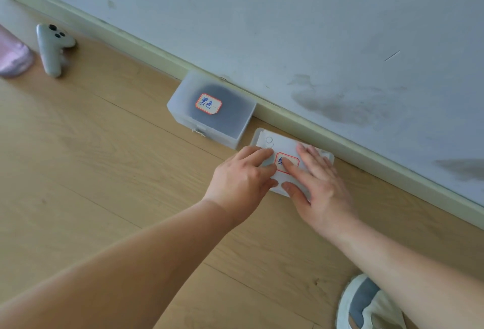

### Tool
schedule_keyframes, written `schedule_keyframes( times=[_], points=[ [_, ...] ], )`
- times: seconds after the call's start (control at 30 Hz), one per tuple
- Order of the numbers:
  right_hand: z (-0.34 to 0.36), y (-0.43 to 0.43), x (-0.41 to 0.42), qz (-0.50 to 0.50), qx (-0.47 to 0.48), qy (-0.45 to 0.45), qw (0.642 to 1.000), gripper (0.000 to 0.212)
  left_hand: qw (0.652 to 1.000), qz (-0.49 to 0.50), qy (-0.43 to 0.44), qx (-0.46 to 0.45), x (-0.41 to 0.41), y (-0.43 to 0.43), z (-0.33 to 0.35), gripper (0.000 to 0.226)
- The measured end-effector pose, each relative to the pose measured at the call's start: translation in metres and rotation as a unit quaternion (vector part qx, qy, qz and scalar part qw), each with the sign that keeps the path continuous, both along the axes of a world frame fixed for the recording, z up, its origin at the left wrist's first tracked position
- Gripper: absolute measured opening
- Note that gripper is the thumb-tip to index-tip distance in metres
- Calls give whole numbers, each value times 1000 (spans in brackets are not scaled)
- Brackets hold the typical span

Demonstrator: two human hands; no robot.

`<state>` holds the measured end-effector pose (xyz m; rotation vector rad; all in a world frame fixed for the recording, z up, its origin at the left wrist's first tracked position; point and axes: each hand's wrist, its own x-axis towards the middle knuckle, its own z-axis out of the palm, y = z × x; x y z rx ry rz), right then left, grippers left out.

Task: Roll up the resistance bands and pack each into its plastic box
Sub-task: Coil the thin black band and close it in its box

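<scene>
Two plastic boxes [213,113] [269,142]; left hand [242,179] and right hand [319,184] press flat, fingers spread, on one.

Pale wood-plank floor [104,171] meets a scuffed grey-white wall [288,27] (cream skirting board [301,119] between) in daylight.

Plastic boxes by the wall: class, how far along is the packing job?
Done, apparently: the closed labelled box by the skirting board shows a dark mass inside, likely a rolled band. In hand: the left hand and right hand press flat on the second box, seemingly closing its lid. Left: no loose bands are visible, so little seems to remain.
</scene>
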<state>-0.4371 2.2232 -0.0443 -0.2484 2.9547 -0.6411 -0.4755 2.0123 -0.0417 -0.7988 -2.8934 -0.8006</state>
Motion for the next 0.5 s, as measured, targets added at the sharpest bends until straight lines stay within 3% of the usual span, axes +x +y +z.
schedule_keyframes(
  times=[0.1,0.37,0.5],
  points=[
    [1,-1,-9,-15,10,-17,1000,47,999,-13,27,-32,-8,4,1,14],
    [14,-18,-41,-41,68,-69,994,49,994,6,-80,-71,-53,18,6,10],
    [13,-17,-38,-54,32,13,998,45,991,-10,-120,49,-44,6,7,14]
  ],
)
